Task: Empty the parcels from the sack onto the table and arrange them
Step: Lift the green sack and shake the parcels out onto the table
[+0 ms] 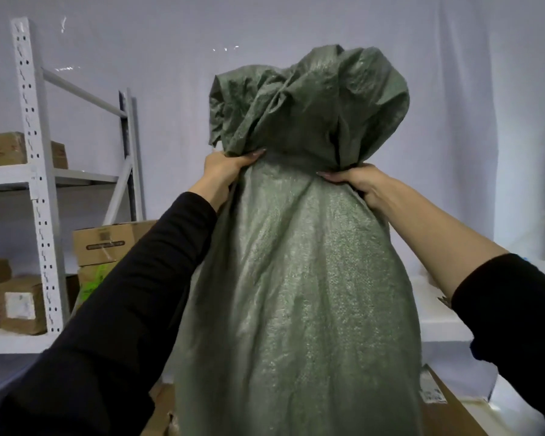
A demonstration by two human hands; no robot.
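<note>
Green woven sack stands tall before us, by the white surface. Our left hand and right hand each clench bunched fabric near its upper end, likely lifting so parcels drop out underneath; the mouth is hidden.

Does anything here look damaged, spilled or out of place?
Nothing stands out. The green sack shows no tear on its visible side; the left hand and the right hand grip its bunched neck, and the boxes rest on the shelf.
</note>
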